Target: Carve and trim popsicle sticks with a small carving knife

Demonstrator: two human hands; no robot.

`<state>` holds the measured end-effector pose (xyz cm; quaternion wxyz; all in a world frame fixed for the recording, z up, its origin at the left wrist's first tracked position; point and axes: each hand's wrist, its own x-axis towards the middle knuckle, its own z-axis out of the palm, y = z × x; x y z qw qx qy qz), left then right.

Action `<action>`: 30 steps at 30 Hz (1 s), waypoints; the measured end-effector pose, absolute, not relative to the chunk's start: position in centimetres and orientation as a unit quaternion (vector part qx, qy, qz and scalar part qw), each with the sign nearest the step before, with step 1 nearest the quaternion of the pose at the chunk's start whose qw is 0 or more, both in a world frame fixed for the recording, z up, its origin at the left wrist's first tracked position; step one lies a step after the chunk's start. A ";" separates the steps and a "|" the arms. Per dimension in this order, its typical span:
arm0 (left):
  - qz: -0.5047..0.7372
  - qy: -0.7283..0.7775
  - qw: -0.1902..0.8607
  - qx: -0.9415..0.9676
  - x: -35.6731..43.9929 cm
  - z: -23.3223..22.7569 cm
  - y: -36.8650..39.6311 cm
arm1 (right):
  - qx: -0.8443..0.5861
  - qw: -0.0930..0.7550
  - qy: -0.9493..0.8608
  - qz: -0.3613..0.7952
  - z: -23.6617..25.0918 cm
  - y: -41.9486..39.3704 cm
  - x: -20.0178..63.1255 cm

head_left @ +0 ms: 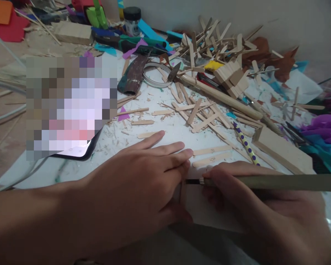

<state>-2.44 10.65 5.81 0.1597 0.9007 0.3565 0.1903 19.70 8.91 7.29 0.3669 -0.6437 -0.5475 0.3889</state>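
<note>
The right grip (244, 200) grasps a long tool (295, 183) — its dark tip at a wooden stick (182, 193). The left grip (154, 173) lies unclenched over this stick.

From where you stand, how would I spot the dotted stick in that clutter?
Start at the right hand, which grips a long-handled tool. Just beyond it lies a thick wooden block, and the dotted stick slants just left of that. Its yellow surface with dark purple dots sets it apart from the plain craft sticks nearby.

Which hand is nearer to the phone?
Left. The left hand is to the right of the phone, apart from it; the right hand is farther right, beyond the left hand.
</note>
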 end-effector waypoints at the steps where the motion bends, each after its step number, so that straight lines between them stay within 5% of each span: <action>1: 0.189 0.355 0.157 0.902 -2.5 5.8 10.6 | -0.639 0.369 -0.555 0.384 7.2 8.9 19.7; 11: 0.186 0.338 0.126 0.914 -2.5 5.5 10.3 | -0.546 0.382 -0.671 0.325 7.3 9.4 19.8; 18: 0.190 0.345 0.120 0.911 -2.6 5.5 10.4 | -0.500 0.269 -0.757 0.325 8.1 9.8 20.4; 25: 0.178 0.364 0.156 0.901 -2.7 5.8 10.4 | -0.531 0.313 -0.709 0.342 7.7 9.2 19.9; 30: 0.164 0.378 0.166 0.896 -2.4 5.9 10.4 | -0.597 0.350 -0.553 0.464 7.9 9.6 20.0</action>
